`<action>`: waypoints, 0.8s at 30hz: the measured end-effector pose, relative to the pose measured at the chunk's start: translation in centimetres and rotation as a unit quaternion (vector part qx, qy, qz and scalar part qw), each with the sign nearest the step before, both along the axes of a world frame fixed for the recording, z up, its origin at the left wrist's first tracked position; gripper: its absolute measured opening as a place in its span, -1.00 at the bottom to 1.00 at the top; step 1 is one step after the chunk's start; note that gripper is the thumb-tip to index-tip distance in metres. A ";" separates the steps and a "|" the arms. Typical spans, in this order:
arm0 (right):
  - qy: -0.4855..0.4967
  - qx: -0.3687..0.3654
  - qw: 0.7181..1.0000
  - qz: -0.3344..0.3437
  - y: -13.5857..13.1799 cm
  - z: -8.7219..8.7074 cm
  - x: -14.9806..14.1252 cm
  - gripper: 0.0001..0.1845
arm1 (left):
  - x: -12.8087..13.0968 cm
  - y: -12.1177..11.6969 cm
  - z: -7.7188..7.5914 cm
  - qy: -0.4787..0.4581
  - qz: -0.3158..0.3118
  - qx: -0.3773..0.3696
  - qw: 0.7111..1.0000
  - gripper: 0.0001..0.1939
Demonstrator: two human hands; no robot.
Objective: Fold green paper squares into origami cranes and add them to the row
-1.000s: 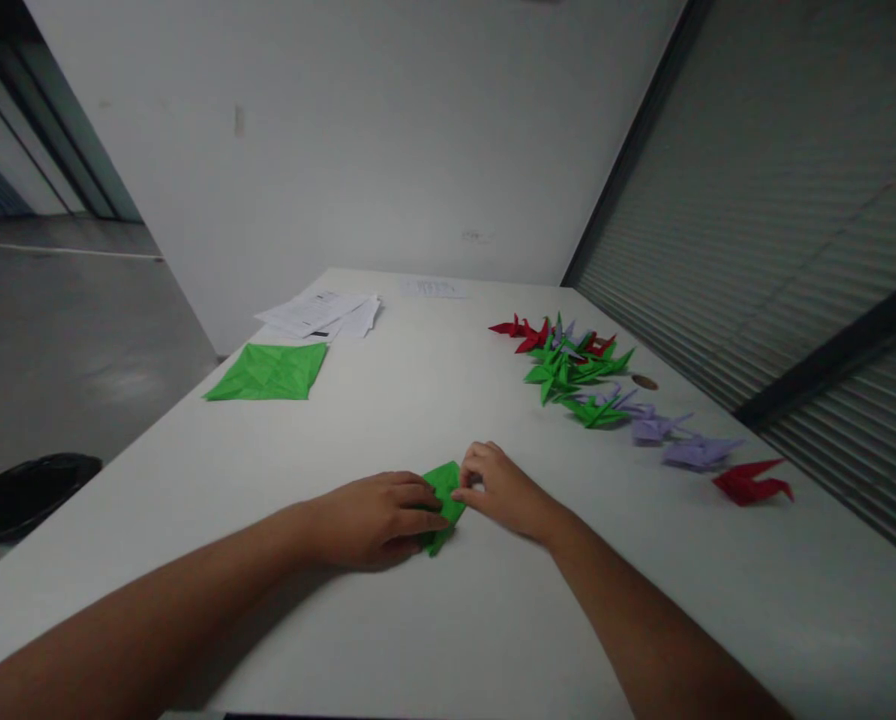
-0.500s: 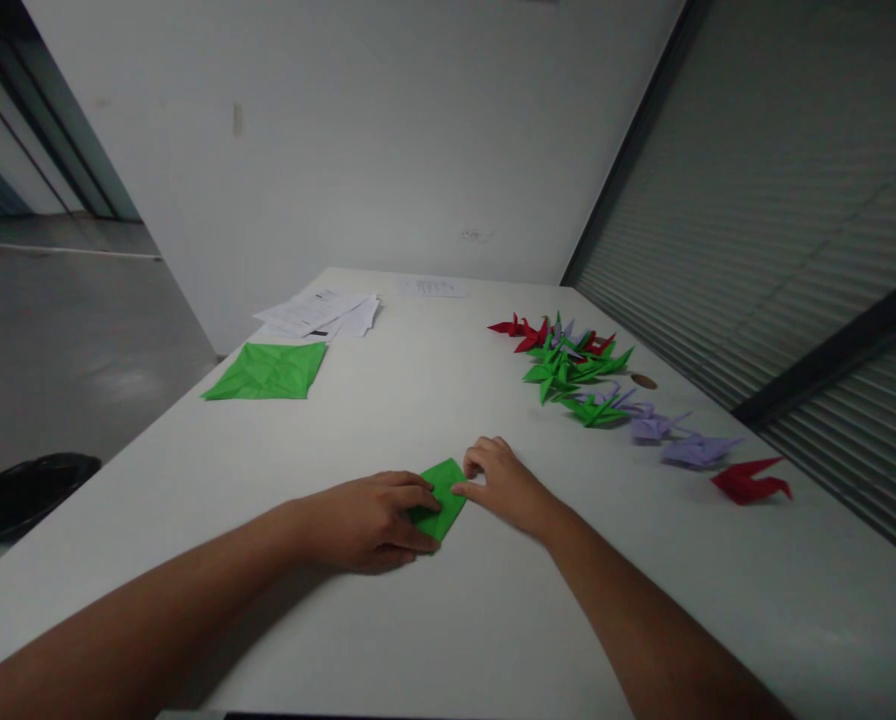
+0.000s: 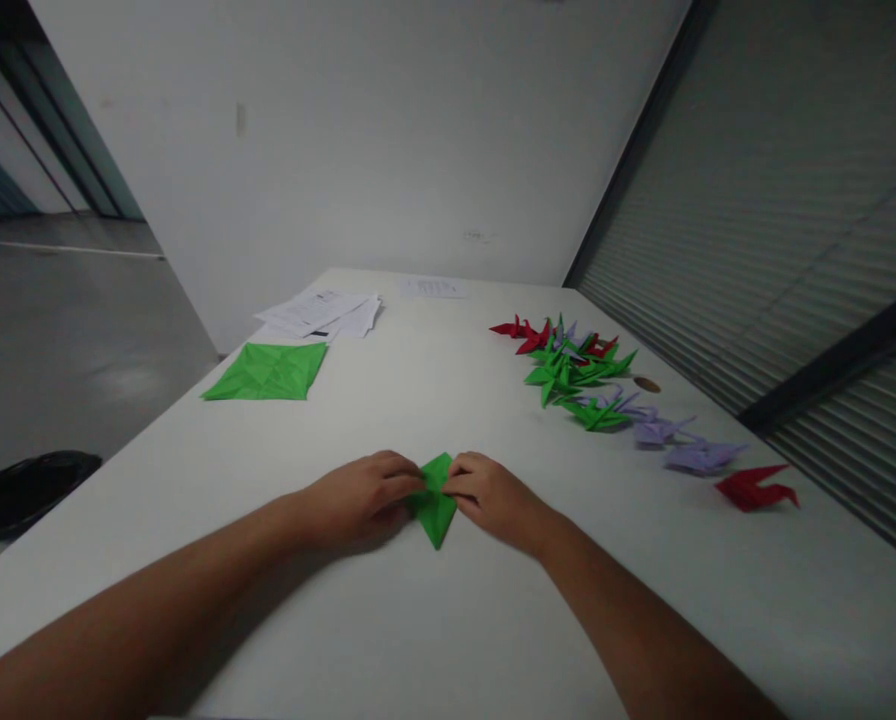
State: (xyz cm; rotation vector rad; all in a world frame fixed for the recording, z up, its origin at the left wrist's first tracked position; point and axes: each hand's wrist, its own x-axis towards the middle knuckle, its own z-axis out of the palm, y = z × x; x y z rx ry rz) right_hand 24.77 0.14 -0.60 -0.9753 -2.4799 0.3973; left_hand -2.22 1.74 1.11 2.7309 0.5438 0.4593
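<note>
Between my two hands a small folded green origami paper (image 3: 437, 503) lies on the white table, its diamond shape pointing toward me. My left hand (image 3: 371, 497) grips the paper's left corner, fingers bent together and the thumb hidden. On the opposite side my right hand (image 3: 495, 497) pinches the right edge between thumb and fingers. Parts of both side edges are covered by my fingertips.
A larger creased green sheet (image 3: 266, 372) lies at the left, in front of printed papers (image 3: 320, 312). Folded paper cranes, including a red crane (image 3: 755, 488) and a purple crane (image 3: 703, 456), line the right side. A black bin (image 3: 32, 490) stands left of the table.
The green paper has turned so one point faces me. My left hand went from lying flat over it to gripping its left corner; my right hand shifted slightly left onto its right edge.
</note>
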 end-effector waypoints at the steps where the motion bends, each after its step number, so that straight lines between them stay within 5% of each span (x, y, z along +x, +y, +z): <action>1: -0.001 0.001 1.000 0.000 0.0 0.0 0.0 -0.80 | -0.2 0.3 -0.1 -0.007 0.042 -0.008 0.999 -0.55; 6: -0.008 -0.005 1.000 -0.002 0.0 -0.1 0.2 -0.78 | -0.5 1.0 -0.3 -0.006 0.168 -0.110 0.980 -0.65; 17: -0.045 -0.010 0.999 0.015 -0.1 0.0 -0.2 -0.67 | 0.1 0.7 -0.5 -0.125 0.146 -0.306 0.932 -0.73; 21: -0.047 -0.013 0.999 0.007 -0.3 0.2 -0.4 -0.68 | 0.1 0.7 -1.0 -0.172 0.106 -0.340 0.918 -0.80; 24: -0.064 -0.008 0.998 0.006 -0.3 0.4 -0.5 -0.69 | 0.1 0.5 -1.2 -0.153 0.083 -0.312 0.934 -0.76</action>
